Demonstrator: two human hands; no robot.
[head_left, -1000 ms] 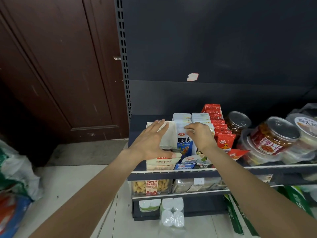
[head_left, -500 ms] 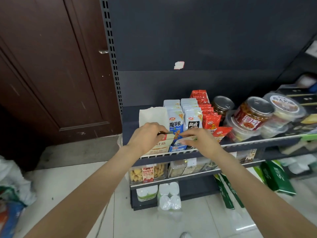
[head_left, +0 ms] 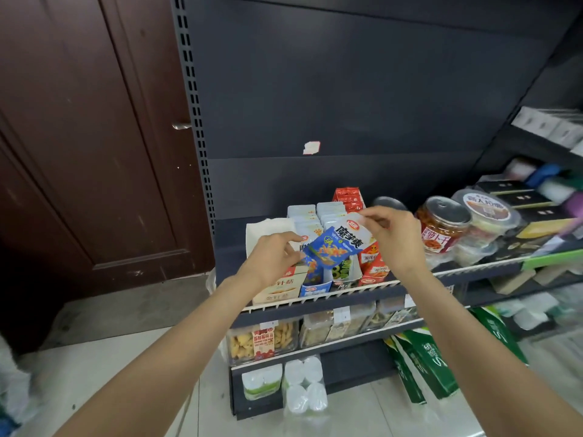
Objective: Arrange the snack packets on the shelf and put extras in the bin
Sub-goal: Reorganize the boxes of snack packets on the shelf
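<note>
I have one blue-and-white snack packet [head_left: 336, 244] pinched between both hands: my left hand [head_left: 273, 257] nips its lower blue corner between thumb and fingertips, my right hand [head_left: 394, 239] pinches the upper white edge. It hangs tilted in the air, clear of the rows. Half a second ago both hands were down at the front rail, fingers among the loose packets lying flat there; now this one has come up out of the pile. I take that to mean a stray is freed and the next choice is mine: slot it upright into its own row or count it as an extra for the bin.

Just under my grip stand the front display cartons [head_left: 312, 283], a beige one beneath my left wrist, a blue one below the packet, a red one under my right hand. Behind the packet run the pale rows of upright packets [head_left: 307, 220], then the red packets [head_left: 348, 195] furthest back against the dark panel. Off my right hand sit the lidded jars [head_left: 441, 225].

No bin shows anywhere. How full the blue row is I cannot judge, since the lifted packet and my left fingers cover its front. The goods at the far right are blurred.
</note>
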